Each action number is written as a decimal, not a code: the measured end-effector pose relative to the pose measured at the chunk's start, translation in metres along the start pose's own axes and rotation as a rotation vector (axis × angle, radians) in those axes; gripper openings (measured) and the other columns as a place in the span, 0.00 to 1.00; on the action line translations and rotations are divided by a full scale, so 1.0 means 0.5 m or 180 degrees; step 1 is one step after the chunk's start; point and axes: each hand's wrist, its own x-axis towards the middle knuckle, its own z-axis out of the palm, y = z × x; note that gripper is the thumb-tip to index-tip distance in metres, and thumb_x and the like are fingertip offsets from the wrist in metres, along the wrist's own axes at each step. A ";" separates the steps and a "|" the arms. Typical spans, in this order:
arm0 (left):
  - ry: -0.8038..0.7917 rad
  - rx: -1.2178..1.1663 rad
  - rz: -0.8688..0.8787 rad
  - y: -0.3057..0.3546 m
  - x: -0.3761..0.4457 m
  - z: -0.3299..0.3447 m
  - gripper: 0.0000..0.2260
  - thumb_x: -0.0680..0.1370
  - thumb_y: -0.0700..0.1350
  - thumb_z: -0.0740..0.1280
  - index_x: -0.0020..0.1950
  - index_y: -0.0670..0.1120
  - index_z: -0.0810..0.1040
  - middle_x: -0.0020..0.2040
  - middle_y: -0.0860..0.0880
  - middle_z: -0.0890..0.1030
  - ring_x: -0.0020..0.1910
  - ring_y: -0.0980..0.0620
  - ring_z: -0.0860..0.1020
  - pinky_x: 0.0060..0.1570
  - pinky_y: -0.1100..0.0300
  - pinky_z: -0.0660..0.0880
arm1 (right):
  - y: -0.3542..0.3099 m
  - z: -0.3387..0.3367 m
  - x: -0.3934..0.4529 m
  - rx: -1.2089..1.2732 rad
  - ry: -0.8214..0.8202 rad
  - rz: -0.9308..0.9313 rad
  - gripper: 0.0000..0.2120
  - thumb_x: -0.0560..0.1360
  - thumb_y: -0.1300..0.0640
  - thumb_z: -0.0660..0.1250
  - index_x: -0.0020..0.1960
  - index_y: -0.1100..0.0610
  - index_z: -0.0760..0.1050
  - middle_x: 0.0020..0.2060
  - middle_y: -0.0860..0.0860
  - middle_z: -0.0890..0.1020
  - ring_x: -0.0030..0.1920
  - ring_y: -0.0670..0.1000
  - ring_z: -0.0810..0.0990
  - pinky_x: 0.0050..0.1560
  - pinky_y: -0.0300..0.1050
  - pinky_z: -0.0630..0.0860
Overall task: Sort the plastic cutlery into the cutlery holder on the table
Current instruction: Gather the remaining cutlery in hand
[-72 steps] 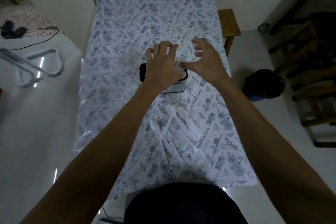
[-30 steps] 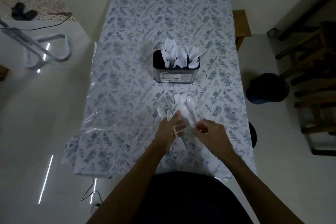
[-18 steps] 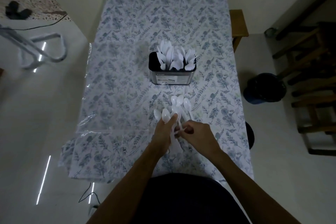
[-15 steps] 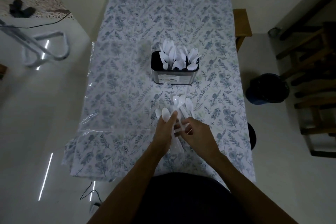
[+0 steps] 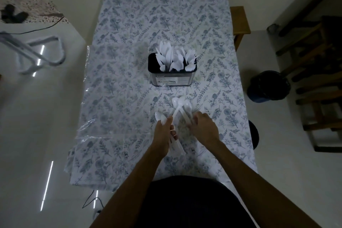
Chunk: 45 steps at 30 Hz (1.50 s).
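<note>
While the left hand [image 5: 163, 136] grips spoons [image 5: 178, 106], the right hand [image 5: 203, 127] touches them.

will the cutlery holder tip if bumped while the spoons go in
Probably not easily: the cutlery holder looks squat and wide-based. It may slide, though, on the clear plastic sheet over the tablecloth. The upright cutlery could rattle.
</note>
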 end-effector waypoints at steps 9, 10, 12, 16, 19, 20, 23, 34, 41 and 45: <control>-0.0162 -0.0289 -0.0027 0.010 0.004 -0.007 0.12 0.83 0.55 0.65 0.53 0.46 0.73 0.33 0.51 0.68 0.29 0.53 0.69 0.32 0.58 0.72 | 0.025 0.007 0.006 0.0851 0.0112 0.0391 0.09 0.75 0.55 0.71 0.51 0.59 0.77 0.43 0.53 0.82 0.45 0.54 0.82 0.43 0.46 0.79; -0.0181 -0.0303 -0.0014 0.010 0.002 -0.007 0.12 0.84 0.54 0.64 0.53 0.46 0.72 0.33 0.51 0.68 0.29 0.53 0.69 0.32 0.58 0.71 | 0.027 0.003 0.001 0.0982 0.0150 0.0382 0.07 0.76 0.56 0.71 0.50 0.58 0.78 0.44 0.53 0.83 0.45 0.53 0.83 0.42 0.42 0.77; -0.0212 -0.0271 0.0034 0.010 -0.006 -0.007 0.10 0.84 0.51 0.64 0.53 0.44 0.71 0.34 0.49 0.69 0.30 0.52 0.69 0.33 0.57 0.70 | 0.019 -0.010 -0.020 0.1253 0.0219 0.0278 0.05 0.76 0.56 0.71 0.51 0.57 0.79 0.43 0.49 0.83 0.45 0.47 0.82 0.41 0.33 0.74; -0.0239 -0.0143 0.0133 0.006 -0.013 -0.011 0.07 0.83 0.45 0.68 0.50 0.43 0.74 0.34 0.49 0.73 0.32 0.52 0.73 0.36 0.55 0.73 | -0.021 -0.032 -0.075 0.1886 -0.0258 -0.0145 0.03 0.77 0.55 0.72 0.50 0.51 0.84 0.40 0.42 0.85 0.40 0.38 0.82 0.45 0.31 0.77; -0.0287 -0.0188 0.0174 0.001 -0.010 -0.023 0.06 0.81 0.44 0.71 0.49 0.43 0.78 0.33 0.49 0.77 0.33 0.51 0.75 0.35 0.57 0.76 | -0.036 -0.032 -0.099 0.2422 -0.0438 0.0050 0.04 0.77 0.56 0.72 0.48 0.49 0.85 0.40 0.43 0.86 0.41 0.45 0.84 0.50 0.47 0.83; -0.0333 -0.0230 0.0225 -0.001 -0.007 -0.027 0.06 0.81 0.43 0.71 0.48 0.42 0.77 0.34 0.48 0.77 0.33 0.51 0.75 0.35 0.56 0.75 | -0.038 -0.032 -0.103 0.2578 -0.0444 0.0129 0.05 0.77 0.56 0.72 0.47 0.47 0.85 0.40 0.44 0.86 0.41 0.47 0.85 0.51 0.50 0.83; -0.0459 -0.0383 0.0350 -0.003 -0.006 -0.032 0.05 0.83 0.41 0.68 0.48 0.43 0.75 0.38 0.46 0.75 0.33 0.51 0.75 0.33 0.58 0.74 | -0.039 -0.034 -0.117 0.2880 -0.0519 0.0188 0.07 0.77 0.58 0.72 0.48 0.47 0.84 0.42 0.48 0.86 0.44 0.50 0.85 0.52 0.54 0.83; -0.0369 -0.0647 0.0143 -0.010 0.004 -0.027 0.24 0.80 0.63 0.64 0.59 0.42 0.72 0.38 0.46 0.74 0.34 0.49 0.72 0.36 0.55 0.73 | -0.036 -0.017 -0.107 0.1627 0.0131 -0.0621 0.07 0.79 0.52 0.70 0.49 0.53 0.85 0.39 0.44 0.84 0.37 0.39 0.81 0.40 0.27 0.73; -0.0107 -0.0479 0.0190 -0.008 -0.003 -0.034 0.12 0.82 0.56 0.66 0.58 0.49 0.77 0.42 0.44 0.78 0.32 0.52 0.75 0.35 0.57 0.74 | -0.008 0.008 0.009 -0.0007 0.0070 -0.0141 0.16 0.78 0.46 0.67 0.56 0.58 0.74 0.49 0.55 0.77 0.46 0.56 0.79 0.44 0.51 0.79; -0.0119 -0.0484 0.0330 -0.005 -0.007 -0.044 0.10 0.83 0.50 0.67 0.58 0.45 0.77 0.41 0.45 0.81 0.35 0.52 0.77 0.37 0.56 0.74 | -0.011 0.014 0.022 -0.0052 0.0099 -0.0207 0.13 0.79 0.49 0.66 0.54 0.59 0.74 0.47 0.55 0.78 0.46 0.55 0.78 0.41 0.46 0.73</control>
